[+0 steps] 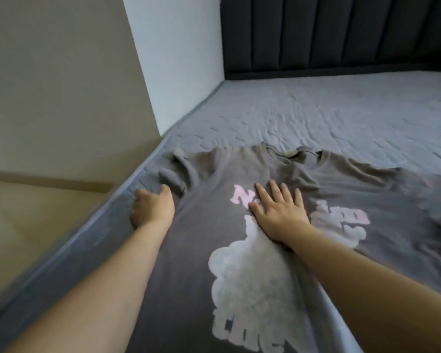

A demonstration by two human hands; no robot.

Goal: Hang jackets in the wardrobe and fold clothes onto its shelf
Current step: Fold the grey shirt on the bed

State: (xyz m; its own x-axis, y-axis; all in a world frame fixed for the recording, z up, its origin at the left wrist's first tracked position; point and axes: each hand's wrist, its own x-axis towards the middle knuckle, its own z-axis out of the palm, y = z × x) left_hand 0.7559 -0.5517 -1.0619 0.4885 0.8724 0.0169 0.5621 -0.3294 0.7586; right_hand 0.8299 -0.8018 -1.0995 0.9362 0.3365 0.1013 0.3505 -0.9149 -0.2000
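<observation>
Fingers (274, 192) flat on t-shirt (194, 225)

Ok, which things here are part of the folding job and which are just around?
In the job:
- grey T-shirt, spread print-up on the bed
- left hand, gripping the shirt's sleeve
- right hand, pressed flat on the chest print

Just around:
- mattress, the work surface
- dark padded headboard
- white wall

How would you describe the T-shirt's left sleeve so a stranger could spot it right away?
On the grey quilted mattress, a dark grey T-shirt with pale puffy lettering lies spread flat. Its bunched short sleeve sits near the mattress's left edge, just beyond the left hand; the right hand presses the pink print instead.
</observation>
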